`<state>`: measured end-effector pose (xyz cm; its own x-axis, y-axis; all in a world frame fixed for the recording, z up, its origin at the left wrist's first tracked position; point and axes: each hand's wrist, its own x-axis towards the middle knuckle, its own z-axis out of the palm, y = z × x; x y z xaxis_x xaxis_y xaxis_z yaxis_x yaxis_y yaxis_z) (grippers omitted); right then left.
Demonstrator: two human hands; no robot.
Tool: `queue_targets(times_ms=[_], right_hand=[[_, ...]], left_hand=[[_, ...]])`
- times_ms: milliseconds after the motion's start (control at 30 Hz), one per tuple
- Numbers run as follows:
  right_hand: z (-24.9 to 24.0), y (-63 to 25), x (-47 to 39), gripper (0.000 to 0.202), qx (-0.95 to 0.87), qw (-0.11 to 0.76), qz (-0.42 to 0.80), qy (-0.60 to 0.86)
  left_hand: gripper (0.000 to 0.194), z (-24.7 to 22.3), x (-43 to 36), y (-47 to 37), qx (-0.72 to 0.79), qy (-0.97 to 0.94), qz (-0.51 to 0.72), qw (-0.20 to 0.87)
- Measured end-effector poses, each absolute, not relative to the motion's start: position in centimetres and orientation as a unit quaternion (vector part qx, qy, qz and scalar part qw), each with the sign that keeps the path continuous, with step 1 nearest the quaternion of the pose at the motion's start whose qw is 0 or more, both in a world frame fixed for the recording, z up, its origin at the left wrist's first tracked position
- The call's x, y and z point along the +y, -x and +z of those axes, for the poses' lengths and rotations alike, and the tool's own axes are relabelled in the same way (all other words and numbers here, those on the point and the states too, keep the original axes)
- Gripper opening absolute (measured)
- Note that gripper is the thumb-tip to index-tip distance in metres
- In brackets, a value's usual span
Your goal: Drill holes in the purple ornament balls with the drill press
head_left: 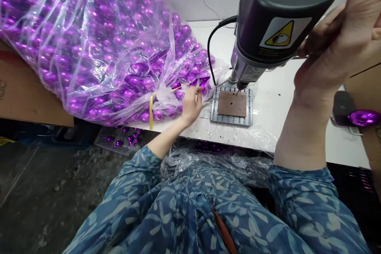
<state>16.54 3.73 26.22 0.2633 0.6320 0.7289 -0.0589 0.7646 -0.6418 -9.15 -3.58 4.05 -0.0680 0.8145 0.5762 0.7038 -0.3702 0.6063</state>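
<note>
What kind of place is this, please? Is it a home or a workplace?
Most likely a small workshop or factory bench. A bench drill press stands on the white table, a large clear bag of purple ornaments lies beside it, and the left hand reaches into that bag.

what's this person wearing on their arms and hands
Both hands are bare: the left hand and the right hand have no gloves or rings in view. The sleeves are blue with a pale leaf print, pushed up the forearms.

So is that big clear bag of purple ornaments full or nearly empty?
Full. The bag bulges with purple ornaments heaped across the table; the left hand reaches its mouth.
</note>
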Motion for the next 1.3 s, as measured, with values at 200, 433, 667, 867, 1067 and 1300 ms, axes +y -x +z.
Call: queue_targets(times_ms=[200, 433, 667, 867, 1067, 1300], right_hand=[[26.3, -16.3, 3.7, 0.066, -0.541, 0.761, 0.242, 0.264], [26.8, -16.1, 3.2, 0.079, -0.542, 0.761, 0.247, 0.257], [26.5, -16.2, 3.5, 0.079, -0.542, 0.763, 0.246, 0.253], [25.9, -16.9, 4.1, 0.076, -0.559, 0.75, 0.232, 0.269], [25.7, -17.1, 4.0, 0.075, -0.567, 0.742, 0.225, 0.277], [25.8, -16.9, 3.9, 0.077, -0.57, 0.745, 0.225, 0.263]], left_hand=[[0.026, 7.4, 4.6, 8.8, 0.745, -0.592, 0.212, 0.223], [0.033, 6.6, 3.7, 10.4, 0.642, -0.573, 0.437, 0.262], [0.051, 7.0, 0.4, 10.0, 0.461, -0.546, 0.51, 0.478], [0.064, 4.1, -0.8, 5.5, 0.454, -0.565, 0.497, 0.477], [0.06, 1.3, 0.7, 3.4, 0.483, -0.563, 0.479, 0.47], [0.059, 1.7, 1.5, 2.5, 0.492, -0.614, 0.443, 0.43]])
